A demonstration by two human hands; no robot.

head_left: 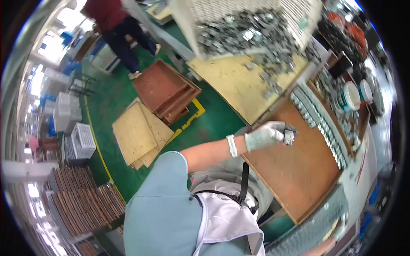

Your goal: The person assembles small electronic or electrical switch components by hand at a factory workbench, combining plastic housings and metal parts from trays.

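My left hand (265,135), in a pale glove, is closed on several small dark and silvery metal parts (289,135) held at the fingertips. It hovers over a shallow brown wooden tray (294,175). Rows of small metal parts (319,123) line up along the tray's far right side. At the lower right my right hand (340,228), also gloved, is over a grey-green surface (311,228) beside the tray. Its fingers are small and blurred, so I cannot make out whether it holds anything.
A white plastic basket (188,25) spills loose metal parts (247,34) onto a yellowish board (230,81). Brown trays (160,85) and flat boards (134,132) lie on the green floor to the left. White buckets (350,96) stand at right. Another person (121,30) is at the upper left.
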